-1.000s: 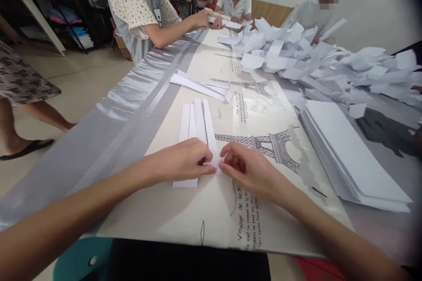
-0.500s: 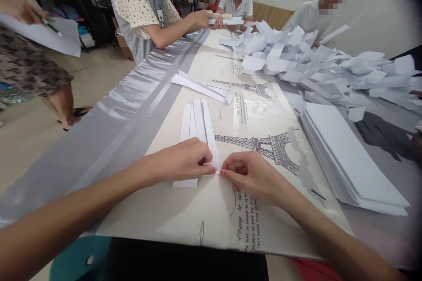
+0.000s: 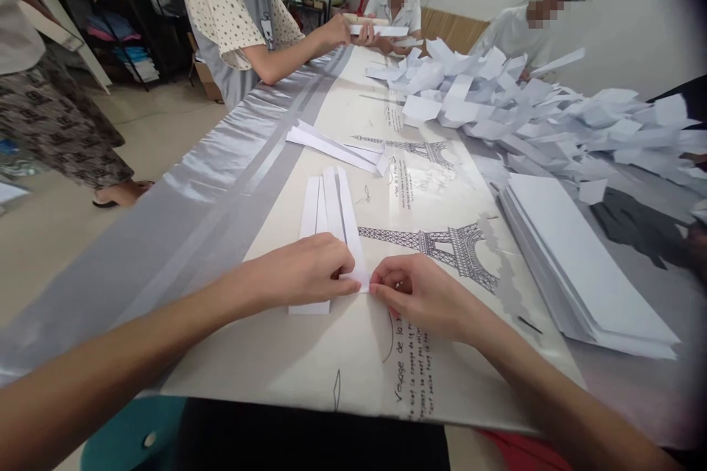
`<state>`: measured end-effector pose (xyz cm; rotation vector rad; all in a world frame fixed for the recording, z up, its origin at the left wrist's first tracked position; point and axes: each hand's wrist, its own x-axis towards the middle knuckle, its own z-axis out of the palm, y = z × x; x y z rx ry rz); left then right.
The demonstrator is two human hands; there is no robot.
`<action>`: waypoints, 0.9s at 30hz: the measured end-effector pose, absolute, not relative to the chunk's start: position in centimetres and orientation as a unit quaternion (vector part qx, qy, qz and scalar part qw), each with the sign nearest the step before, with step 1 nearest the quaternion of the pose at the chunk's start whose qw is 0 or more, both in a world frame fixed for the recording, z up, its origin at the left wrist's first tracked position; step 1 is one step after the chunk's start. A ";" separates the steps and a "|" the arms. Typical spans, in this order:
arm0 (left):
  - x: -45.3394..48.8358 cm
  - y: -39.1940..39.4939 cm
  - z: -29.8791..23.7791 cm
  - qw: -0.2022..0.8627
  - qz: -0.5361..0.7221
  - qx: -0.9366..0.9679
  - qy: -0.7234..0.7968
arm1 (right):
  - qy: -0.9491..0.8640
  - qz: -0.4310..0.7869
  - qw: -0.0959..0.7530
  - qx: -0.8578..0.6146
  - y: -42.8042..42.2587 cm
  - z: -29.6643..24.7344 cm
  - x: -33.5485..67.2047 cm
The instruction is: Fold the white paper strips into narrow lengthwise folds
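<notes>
Head view: resting left hand (image 3: pixel 306 268) across folded paper (image 3: pixel 351 228) on tabletop (image 3: pixel 248 368), fingers curled in, thumb out along near end; can't tell if left grip has paper btwn thumb & index or just lies on top. Pinching near right corner of same folded paper w/ right hand (image 3: pixel 425 294), grip closed at thumb & index tips, other fingers loosely curled, tips just beside left thumb. Partly under left hand, immed. left of folded paper: another white strip (image 3: pixel 308 206), near end showing below hand. Farther off, lying askew: more folded strips (image 3: pixel 336 147), nr tower print (image 3: pixel 431 147). To right: paper stack (image 3: pixel 596 265); beyond it, big heap of loose papers (image 3: pixel 497 103). At far left side of tabletop: person in dotted sleeves (image 3: pixel 215 7), w/ white papers (image 3: pixel 387 31) in hands. At far end: person in white shirt (image 3: pixel 381 4). Near left, below tabletop: teal stool (image 3: pixel 124 430).
</notes>
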<state>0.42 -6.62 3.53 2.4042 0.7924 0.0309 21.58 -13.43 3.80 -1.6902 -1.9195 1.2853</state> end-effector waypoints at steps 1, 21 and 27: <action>0.4 -6.7 3.5 0.295 0.015 0.908 0.298 | -0.664 0.445 0.139 -0.584 -13.4 3.8 21.6; 0.3 -6.2 2.8 0.182 0.051 0.940 0.285 | -0.738 0.347 0.175 -0.551 -13.3 3.3 21.7; -0.7 -4.8 3.5 0.295 0.009 0.909 0.294 | -0.771 0.278 0.140 -0.555 -13.7 3.6 21.3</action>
